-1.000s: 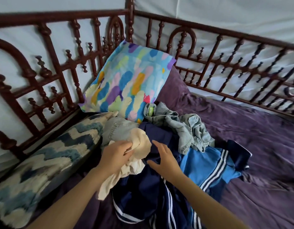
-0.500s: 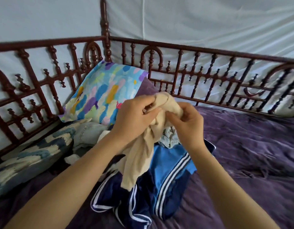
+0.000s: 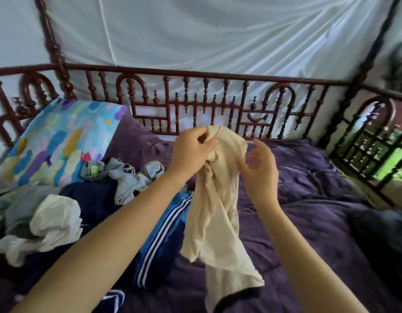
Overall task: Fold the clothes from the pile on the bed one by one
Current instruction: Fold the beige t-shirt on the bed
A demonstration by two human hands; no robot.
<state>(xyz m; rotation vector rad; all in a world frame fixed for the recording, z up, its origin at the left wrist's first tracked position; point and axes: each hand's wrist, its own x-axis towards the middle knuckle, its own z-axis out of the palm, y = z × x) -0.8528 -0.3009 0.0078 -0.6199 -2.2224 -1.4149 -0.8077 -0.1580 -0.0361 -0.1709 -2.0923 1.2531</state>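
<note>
Purple bedding (image 3: 308, 222) is being shown covering a wooden bed, with a carved dark railing (image 3: 195, 102) running across at twelve o'clock and white netting (image 3: 218, 30) hanging behind it. A cream garment (image 3: 216, 211) is being held up at the centre, above the bedding. Its bunched top is being pinched between the thumb and curled fingers of the left hand (image 3: 191, 152), and the rest is hanging towards six o'clock in loose folds. The right hand (image 3: 261, 170) is being held at three o'clock of the cloth, fingers spread apart and gripping nothing; whether its thumb is touching the fabric cannot be told. The pile is lying at nine o'clock: a blue striped garment (image 3: 164, 233), crumpled denim (image 3: 125, 177) and a white cloth (image 3: 57, 220), below a colourful pillow (image 3: 60, 143). The cream garment is being judged light, thin and limp, likely to slump wherever unsupported, so hold would best be taken at two top corners to spread it flat. Open bedding for laying it down is being offered from three to five o'clock; the railing and the pile are bounding the other sides.
</note>
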